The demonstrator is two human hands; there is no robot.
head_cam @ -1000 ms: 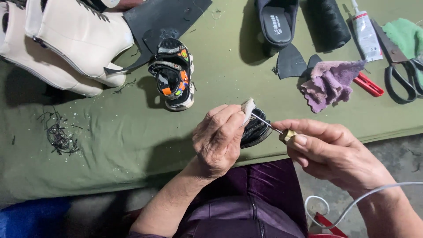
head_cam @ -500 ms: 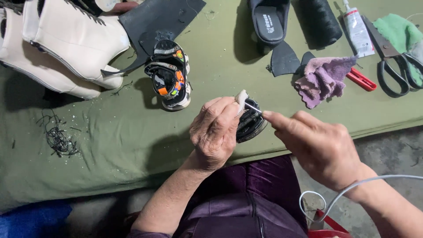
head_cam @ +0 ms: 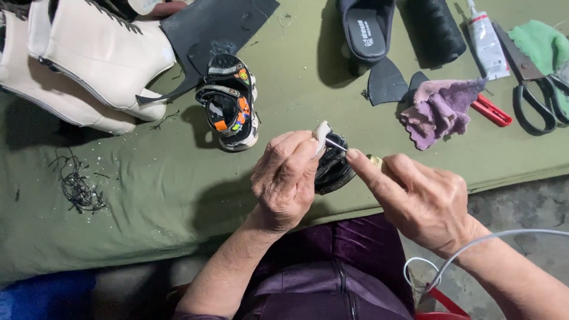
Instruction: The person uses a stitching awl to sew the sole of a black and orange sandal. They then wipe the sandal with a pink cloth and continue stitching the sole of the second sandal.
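Over the green cloth's [head_cam: 178, 195] front edge: left hand [head_cam: 284, 181], fingers closed round small dark sandal [head_cam: 333, 172]; right hand [head_cam: 424, 201], pinching metal awl [head_cam: 336, 143], had advanced from a second earlier, tip now at sandal, stitching apparently underway.

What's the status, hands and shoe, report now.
Left hand grips small black sandal at table edge. Right hand drives metal awl into it. Matching sandal apart, nothing in the way.

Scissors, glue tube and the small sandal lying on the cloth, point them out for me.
Scissors [head_cam: 535, 106]: head view, on the black handle loop.
Glue tube [head_cam: 487, 41]: head view, on the white body.
Sandal [head_cam: 230, 104]: head view, on the straps over its middle.
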